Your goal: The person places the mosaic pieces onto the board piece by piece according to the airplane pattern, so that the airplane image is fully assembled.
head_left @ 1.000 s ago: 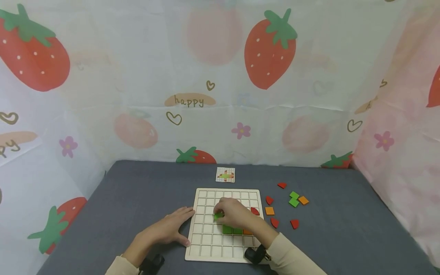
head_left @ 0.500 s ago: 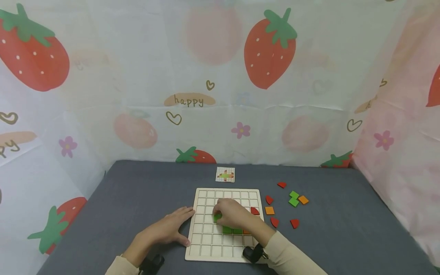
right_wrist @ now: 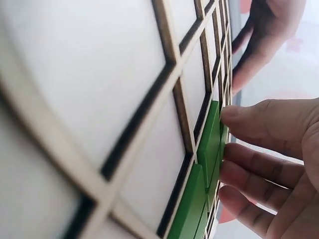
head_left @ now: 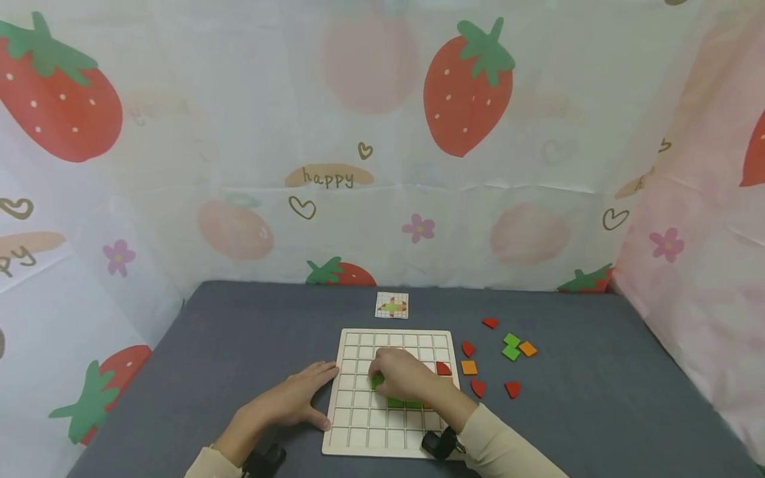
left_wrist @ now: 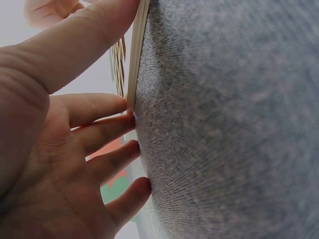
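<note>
My right hand (head_left: 406, 375) is over the middle of a pale gridded board (head_left: 357, 435), pinching a green square tile (head_left: 377, 381) between thumb and fingers at the grid. More green tiles (head_left: 397, 402) sit in cells below the hand; the right wrist view shows green tiles (right_wrist: 187, 201) close by the fingertips. An orange tile (head_left: 427, 405) is partly hidden by the wrist, and a red rounded piece (head_left: 443, 368) lies near the board's right side. My left hand (head_left: 289, 400) rests against the board's left edge, its fingers extended; the left wrist view shows fingertips along the wooden edge (left_wrist: 135, 64).
Right of the board lie loose red pieces (head_left: 512, 390), orange squares (head_left: 469, 367) and green squares (head_left: 510, 352) on the grey cloth (head_left: 586, 372). Behind the board is a small picture card (head_left: 392, 305). A strawberry-patterned curtain (head_left: 382, 232) closes off the back and sides.
My right hand and the green tile have shifted very slightly left and toward me. The left hand and the loose pieces stay where they were.
</note>
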A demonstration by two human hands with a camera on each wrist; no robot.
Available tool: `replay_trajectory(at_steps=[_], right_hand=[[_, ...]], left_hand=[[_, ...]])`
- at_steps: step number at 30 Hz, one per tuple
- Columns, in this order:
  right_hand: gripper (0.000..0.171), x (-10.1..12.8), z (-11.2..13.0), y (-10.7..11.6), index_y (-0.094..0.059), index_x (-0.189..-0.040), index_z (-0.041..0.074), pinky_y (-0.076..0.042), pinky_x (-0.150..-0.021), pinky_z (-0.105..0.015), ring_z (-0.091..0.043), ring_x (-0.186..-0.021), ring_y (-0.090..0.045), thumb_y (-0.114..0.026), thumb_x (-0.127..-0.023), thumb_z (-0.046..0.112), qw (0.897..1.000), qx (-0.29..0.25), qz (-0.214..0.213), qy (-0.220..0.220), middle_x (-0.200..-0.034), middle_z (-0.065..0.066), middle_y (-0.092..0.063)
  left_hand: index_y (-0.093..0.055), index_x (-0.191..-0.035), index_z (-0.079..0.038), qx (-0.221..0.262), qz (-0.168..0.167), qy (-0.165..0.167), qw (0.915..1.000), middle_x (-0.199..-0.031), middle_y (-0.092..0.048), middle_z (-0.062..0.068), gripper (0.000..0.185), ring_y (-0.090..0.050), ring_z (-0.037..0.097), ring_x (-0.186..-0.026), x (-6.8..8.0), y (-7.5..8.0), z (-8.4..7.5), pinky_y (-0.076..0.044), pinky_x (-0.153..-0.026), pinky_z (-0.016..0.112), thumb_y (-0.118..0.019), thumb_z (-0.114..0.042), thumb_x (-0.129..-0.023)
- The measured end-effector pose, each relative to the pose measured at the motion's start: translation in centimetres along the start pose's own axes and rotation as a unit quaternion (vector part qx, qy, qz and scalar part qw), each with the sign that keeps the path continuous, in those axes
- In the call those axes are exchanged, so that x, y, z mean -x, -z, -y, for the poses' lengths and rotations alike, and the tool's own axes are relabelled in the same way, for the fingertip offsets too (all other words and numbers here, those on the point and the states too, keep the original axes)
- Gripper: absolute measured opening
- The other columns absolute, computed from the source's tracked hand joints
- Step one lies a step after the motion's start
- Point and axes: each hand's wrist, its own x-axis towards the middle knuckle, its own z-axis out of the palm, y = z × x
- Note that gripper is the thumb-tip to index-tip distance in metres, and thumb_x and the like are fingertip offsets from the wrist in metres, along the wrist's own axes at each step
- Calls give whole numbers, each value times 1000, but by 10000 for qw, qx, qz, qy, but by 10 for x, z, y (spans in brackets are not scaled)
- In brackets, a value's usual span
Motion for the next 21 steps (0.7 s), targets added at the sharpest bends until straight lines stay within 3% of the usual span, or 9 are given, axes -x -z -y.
replay_trajectory(at_steps=[4, 8, 17, 21], right_hand=[[13, 1, -3, 1, -70, -91, 19, -46, -70, -19, -4, -80, -54, -64, -80, 20, 9999, -145, 39, -19, -90, 8, -61], [21, 5, -11, 7, -68, -101, 16, -46, -71, -20, -7, -84, -56, -61, -83, 23, 9980, -627, -41, -106, -99, 3, -62], [23, 21, -37, 25, -68, -103, 12, -47, -70, -25, -10, -82, -54, -58, -86, 22, 9935, -1007, -324, -427, -98, 0, -60], [24, 32, -48, 33, -66, -105, 10, -46, -71, -28, -12, -83, -53, -59, -85, 23, 9893, -1244, -477, -603, -99, -2, -60]], left_hand=[[-29, -142, -11, 40, 21, 16, 10000, -149, -25, 12, 94, -18, 34, -139, 1, 0, -1, -22, -103, 61, -73, -43, -65], [-30, -142, -10, -20, -12, -30, 10000, -148, -26, 13, 94, -19, 34, -138, 1, 1, -1, -22, -102, 62, -74, -42, -65], [-30, -142, -12, 7, 1, 142, 9999, -149, -26, 12, 95, -19, 33, -139, -1, 0, -1, -21, -101, 64, -75, -42, -64], [-30, -142, -11, 36, -38, 55, 10000, -149, -26, 11, 94, -19, 33, -139, 1, -1, 0, -21, -101, 63, -75, -41, -65]])
